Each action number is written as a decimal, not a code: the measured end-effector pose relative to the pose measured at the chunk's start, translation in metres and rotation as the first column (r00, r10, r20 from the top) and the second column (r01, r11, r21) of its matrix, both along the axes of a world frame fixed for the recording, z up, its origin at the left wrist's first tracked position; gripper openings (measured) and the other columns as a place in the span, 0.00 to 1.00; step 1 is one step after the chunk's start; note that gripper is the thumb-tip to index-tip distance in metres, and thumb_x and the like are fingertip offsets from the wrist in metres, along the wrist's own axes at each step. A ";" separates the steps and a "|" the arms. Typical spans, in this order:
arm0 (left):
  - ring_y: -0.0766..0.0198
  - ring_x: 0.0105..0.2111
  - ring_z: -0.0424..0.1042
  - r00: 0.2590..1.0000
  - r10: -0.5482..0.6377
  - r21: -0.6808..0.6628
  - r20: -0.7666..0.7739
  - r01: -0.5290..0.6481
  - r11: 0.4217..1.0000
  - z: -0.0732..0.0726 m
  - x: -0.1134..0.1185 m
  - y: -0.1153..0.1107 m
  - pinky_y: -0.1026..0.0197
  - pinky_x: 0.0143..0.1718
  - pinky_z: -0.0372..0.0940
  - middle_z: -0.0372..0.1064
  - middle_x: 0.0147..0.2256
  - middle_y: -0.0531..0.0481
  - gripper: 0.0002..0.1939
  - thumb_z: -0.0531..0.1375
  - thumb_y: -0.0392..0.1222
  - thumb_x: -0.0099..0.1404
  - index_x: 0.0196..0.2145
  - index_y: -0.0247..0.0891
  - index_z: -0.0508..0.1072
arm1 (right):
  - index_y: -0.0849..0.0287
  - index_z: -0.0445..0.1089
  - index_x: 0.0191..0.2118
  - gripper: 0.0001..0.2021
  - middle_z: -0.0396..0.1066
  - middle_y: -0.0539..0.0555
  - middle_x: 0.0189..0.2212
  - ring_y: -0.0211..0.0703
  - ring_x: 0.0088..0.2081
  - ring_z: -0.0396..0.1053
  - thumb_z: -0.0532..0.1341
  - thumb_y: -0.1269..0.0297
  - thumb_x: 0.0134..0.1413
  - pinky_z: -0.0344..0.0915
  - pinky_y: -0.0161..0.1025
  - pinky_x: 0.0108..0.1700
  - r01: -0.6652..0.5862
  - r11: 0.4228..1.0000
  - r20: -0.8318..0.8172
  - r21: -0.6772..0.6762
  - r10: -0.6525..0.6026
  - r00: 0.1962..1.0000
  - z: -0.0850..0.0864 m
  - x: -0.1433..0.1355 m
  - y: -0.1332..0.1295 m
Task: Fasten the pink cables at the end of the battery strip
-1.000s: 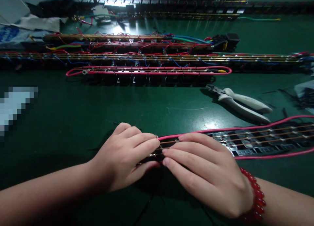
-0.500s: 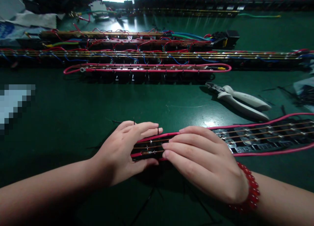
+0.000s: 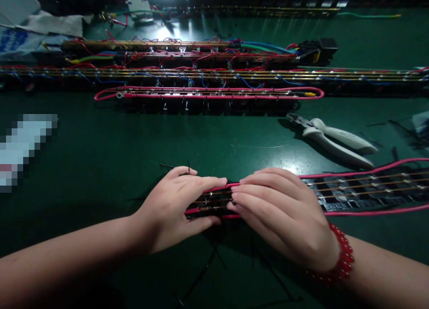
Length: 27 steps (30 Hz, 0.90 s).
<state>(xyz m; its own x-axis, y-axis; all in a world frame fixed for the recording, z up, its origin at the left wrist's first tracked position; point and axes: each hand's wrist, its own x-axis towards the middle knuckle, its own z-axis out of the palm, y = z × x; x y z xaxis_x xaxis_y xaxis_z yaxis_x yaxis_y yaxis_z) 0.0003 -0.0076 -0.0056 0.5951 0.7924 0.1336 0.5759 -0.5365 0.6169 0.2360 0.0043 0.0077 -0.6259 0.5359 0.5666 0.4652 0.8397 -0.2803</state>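
Green table (image 3: 100,143), wired strips (image 3: 208,93), white-handled pliers (image 3: 331,137), cloth (image 3: 50,25)

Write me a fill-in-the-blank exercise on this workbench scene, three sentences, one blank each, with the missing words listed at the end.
1. Both hands rest on the end of a wired strip edged by a ____ wire.
2. The right hand has a bracelet of ____ beads at its wrist.
3. The white-handled pliers lie on the green table beyond the ____ hand, away from the left hand.

Missing words: pink; red; right
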 end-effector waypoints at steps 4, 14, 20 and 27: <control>0.64 0.50 0.73 1.000 -0.008 0.021 -0.012 0.009 1.000 -0.002 -0.001 0.001 0.58 0.58 0.54 0.73 0.53 0.53 0.27 0.65 0.44 0.63 0.58 0.43 0.62 | 0.62 0.72 0.37 0.02 0.79 0.54 0.36 0.43 0.38 0.74 0.64 0.72 0.57 0.71 0.44 0.41 -0.004 1.000 -0.015 -0.018 0.003 1.000 0.000 -0.002 0.001; 0.62 0.49 0.73 0.994 -0.104 -0.013 0.016 0.105 0.994 -0.003 -0.002 0.007 0.57 0.50 0.60 0.74 0.51 0.51 0.25 0.62 0.47 0.67 0.58 0.42 0.61 | 0.65 0.72 0.39 0.05 0.78 0.56 0.37 0.45 0.39 0.74 0.66 0.74 0.55 0.73 0.45 0.39 -0.035 0.995 -0.056 -0.098 0.029 0.998 -0.008 0.001 0.004; 0.61 0.47 0.75 0.995 -0.090 0.027 0.031 0.089 0.996 -0.002 -0.001 0.006 0.58 0.48 0.65 0.74 0.51 0.46 0.27 0.62 0.48 0.67 0.59 0.39 0.59 | 0.65 0.71 0.40 0.06 0.78 0.56 0.38 0.46 0.40 0.73 0.65 0.75 0.54 0.73 0.45 0.40 -0.042 0.990 -0.053 -0.132 0.036 0.998 -0.007 0.003 0.003; 0.62 0.49 0.73 0.998 -0.022 0.018 0.060 0.021 1.000 -0.004 -0.001 0.003 0.62 0.53 0.65 0.72 0.52 0.46 0.37 0.64 0.47 0.64 0.63 0.37 0.53 | 0.62 0.71 0.37 0.03 0.78 0.54 0.36 0.43 0.38 0.74 0.64 0.74 0.56 0.72 0.43 0.40 -0.059 0.992 -0.051 -0.114 0.053 0.997 -0.003 0.002 0.002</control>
<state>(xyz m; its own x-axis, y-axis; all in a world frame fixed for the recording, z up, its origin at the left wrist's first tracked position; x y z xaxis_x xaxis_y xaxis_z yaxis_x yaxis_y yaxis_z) -0.0002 -0.0047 -0.0098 0.6028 0.7766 0.1830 0.5262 -0.5593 0.6405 0.2379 0.0059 0.0042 -0.6305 0.5641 0.5332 0.4018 0.8249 -0.3976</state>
